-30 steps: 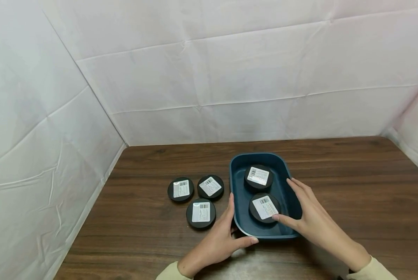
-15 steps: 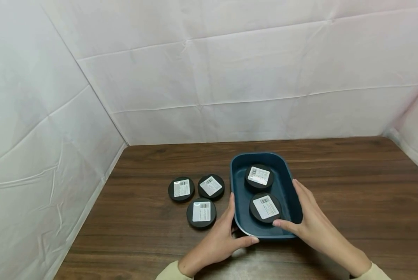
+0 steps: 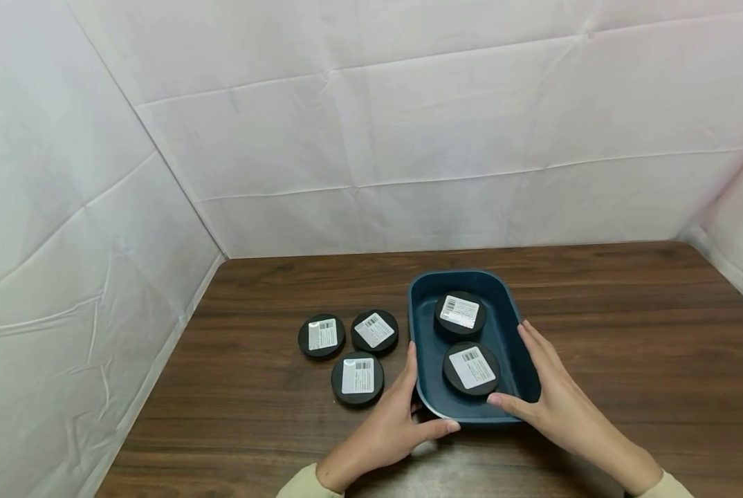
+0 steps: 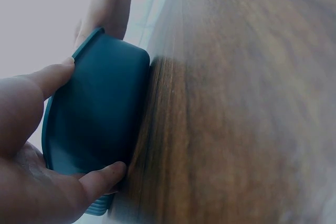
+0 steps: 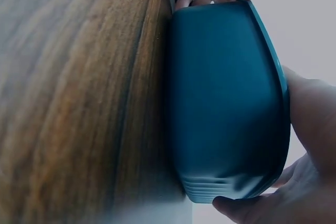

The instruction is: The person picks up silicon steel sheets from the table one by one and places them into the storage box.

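A deep, dark blue-green plastic tray with rounded corners stands on the table between both hands. My left hand holds its near left corner, thumb along the front rim and fingers against the left wall. The right hand grips the right rim, its thumb reaching inside and its fingers outside. Two flat black discs with white barcode labels lie in the tray: a near disc, close by the right thumb, and a far disc. In the right wrist view the tray's side wall stands tight against the table.
Left of the tray, three more labelled black discs lie close together: a left disc, a right disc and a nearer disc. The brown wood-grain table meets white cloth walls at its back and sides.
The right thumb has come off the near disc's label and drawn back to the disc's edge. The right fingers have shifted slightly along the rim. Left hand, tray and discs stay put.
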### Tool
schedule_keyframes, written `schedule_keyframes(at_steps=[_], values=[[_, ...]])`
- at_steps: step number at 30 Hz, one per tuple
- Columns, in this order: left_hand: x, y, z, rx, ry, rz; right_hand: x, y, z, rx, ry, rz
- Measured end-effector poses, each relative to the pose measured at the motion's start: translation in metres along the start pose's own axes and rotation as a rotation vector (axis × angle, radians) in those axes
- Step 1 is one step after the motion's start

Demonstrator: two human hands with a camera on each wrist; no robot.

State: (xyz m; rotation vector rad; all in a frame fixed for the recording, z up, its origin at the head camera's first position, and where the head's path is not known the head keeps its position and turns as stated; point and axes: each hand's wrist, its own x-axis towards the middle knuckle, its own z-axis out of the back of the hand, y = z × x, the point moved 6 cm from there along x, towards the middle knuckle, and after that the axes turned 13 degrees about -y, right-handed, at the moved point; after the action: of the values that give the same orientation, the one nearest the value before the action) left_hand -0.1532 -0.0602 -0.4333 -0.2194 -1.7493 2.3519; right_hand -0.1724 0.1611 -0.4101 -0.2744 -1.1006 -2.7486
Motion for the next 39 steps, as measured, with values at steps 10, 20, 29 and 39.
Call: schedule_keyframes(at_steps=[10,20,29,39], values=[[0.000,0.000,0.001,-0.010,-0.001,0.005,0.000,-0.007,-0.004,0.018,0.040,-0.050],[0.001,0.000,0.001,0.013,0.002,-0.002,-0.002,-0.011,-0.006,0.009,0.061,-0.052],[0.000,0.000,0.001,0.021,-0.006,-0.003,-0.002,-0.014,-0.005,0.035,0.104,-0.012],[-0.001,0.000,0.001,-0.008,0.003,-0.002,-0.002,-0.015,-0.003,0.064,0.128,0.025]])
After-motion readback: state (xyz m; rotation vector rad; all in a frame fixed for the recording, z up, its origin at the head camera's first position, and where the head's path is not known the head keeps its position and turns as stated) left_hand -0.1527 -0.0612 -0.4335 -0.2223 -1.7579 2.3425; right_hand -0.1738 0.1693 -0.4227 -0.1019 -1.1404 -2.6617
